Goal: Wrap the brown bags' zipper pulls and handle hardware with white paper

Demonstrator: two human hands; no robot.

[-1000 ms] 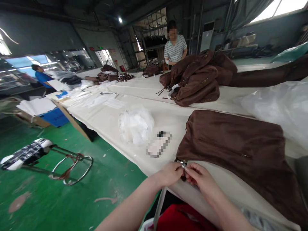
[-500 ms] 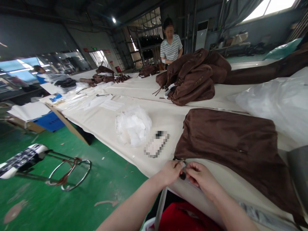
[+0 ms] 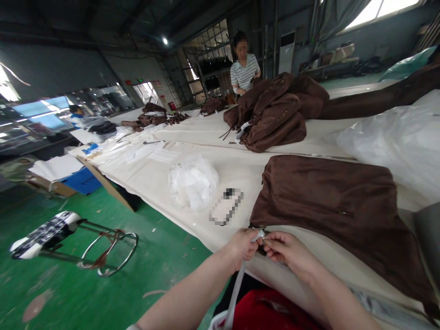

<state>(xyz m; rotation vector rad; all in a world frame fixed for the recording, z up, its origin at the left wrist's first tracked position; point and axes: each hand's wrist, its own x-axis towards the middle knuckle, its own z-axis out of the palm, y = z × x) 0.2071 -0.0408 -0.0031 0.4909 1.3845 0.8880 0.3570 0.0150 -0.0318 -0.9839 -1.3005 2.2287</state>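
Note:
A brown jacket (image 3: 330,206) lies flat on the cream table (image 3: 161,174) in front of me. My left hand (image 3: 242,245) and my right hand (image 3: 288,250) meet at its near left corner. Both pinch a small metal zipper pull (image 3: 260,234) there, fingers pressed together. A thin white strip (image 3: 235,284) hangs down from under my left hand.
A crumpled white plastic bag (image 3: 193,179) and a blurred flat item (image 3: 226,206) lie left of the jacket. A pile of brown jackets (image 3: 275,112) sits farther back, with a person in a striped shirt (image 3: 244,68) behind it. A tipped stool (image 3: 72,238) lies on the green floor.
My hands stay pinched at the jacket's corner, shifting only slightly. The white strip now shows hanging below my left hand. The view has tilted a little.

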